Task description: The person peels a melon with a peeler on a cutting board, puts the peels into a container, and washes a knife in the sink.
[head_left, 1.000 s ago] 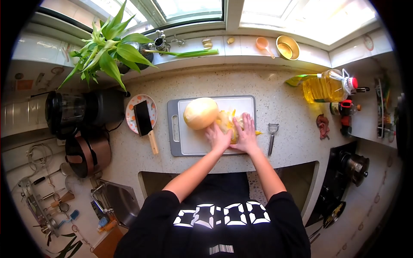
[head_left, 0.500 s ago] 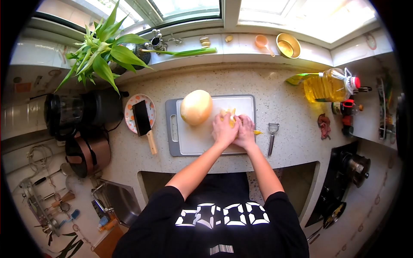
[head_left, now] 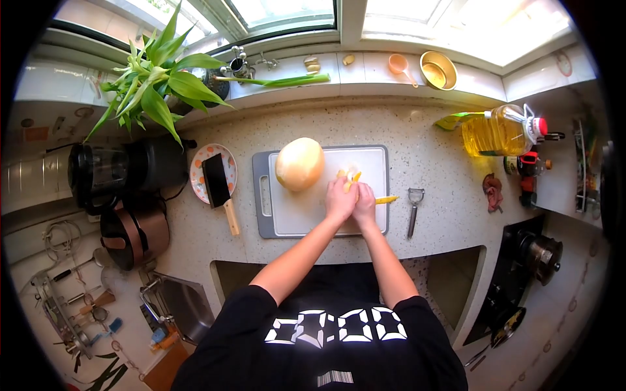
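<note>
Both hands are together over the right half of a grey-rimmed white cutting board. My left hand is closed around yellow peelings, whose ends poke out past the fingertips. Pressed against it, my right hand is closed too, gripping part of the same bunch. One yellow peel strip lies by the right hand across the board's edge. A big, pale orange peeled fruit, melon-like, rests at the board's upper left. Right of the board lies a peeler.
A cleaver rests on a dotted plate at left, its wooden handle over the counter. An oil bottle and a crumpled reddish cloth are at right. A potted plant and a small metal bowl line the sill.
My hands have drawn closer together and closed round the peelings, with the right hand moving slightly left and down. More of the strip at the right now shows. The fruit stays put.
</note>
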The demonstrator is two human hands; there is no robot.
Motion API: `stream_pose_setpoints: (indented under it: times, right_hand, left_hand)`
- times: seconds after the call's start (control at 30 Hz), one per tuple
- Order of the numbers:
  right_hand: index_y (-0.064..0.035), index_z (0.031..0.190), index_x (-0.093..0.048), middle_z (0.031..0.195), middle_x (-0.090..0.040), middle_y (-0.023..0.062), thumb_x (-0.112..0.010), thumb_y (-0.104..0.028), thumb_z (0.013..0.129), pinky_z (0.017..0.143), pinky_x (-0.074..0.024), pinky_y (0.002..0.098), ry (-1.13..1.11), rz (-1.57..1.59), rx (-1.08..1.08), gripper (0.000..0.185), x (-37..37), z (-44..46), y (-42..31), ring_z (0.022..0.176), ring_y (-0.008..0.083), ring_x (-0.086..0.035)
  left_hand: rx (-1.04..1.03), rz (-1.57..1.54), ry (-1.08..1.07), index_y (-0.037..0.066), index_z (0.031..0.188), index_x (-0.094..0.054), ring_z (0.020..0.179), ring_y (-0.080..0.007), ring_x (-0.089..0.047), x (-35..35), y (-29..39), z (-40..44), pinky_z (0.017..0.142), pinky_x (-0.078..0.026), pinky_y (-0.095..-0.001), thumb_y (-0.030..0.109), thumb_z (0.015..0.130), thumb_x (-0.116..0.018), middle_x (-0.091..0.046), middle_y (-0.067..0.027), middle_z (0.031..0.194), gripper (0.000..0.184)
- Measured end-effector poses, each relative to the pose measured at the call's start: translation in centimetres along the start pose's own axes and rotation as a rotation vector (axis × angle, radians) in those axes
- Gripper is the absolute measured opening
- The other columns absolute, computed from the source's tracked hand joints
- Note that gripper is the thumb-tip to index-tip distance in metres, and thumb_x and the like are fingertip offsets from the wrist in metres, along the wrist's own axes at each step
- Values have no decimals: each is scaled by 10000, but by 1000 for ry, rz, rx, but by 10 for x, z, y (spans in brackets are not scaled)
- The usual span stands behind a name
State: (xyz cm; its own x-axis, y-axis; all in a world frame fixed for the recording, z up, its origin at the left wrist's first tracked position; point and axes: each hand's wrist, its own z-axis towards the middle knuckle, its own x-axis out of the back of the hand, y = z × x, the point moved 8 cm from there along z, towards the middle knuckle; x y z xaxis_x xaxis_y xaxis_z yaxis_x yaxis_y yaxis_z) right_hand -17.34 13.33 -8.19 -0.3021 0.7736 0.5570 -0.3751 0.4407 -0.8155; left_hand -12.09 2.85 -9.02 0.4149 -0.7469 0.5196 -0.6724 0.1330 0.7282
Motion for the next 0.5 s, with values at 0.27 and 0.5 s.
stream_pose_setpoints:
  times: [0.27,0.5]
  right_hand:
    - [-24,1078,-630,990,-656,197,-727,-121,848,850,-488,500,42,-21,-50,267,19,-9,-52,974,421,-612]
    - [-11,1125,-633,1022,-670,189,-729,-156,864,869,-486,488,168,-70,-38,314,54,-30,-99,973,413,-616]
  left_hand:
    - [31,-355,-107,3,1220,-687,1109,-336,-649,21,3,-25,984,-500,-401,236,957,-626,-677,-212,1200,357]
    - [-5,-553,-160,33,1200,-708,1130,-311,-664,24,7,-58,1003,-502,-383,215,962,-611,-697,-189,1190,316]
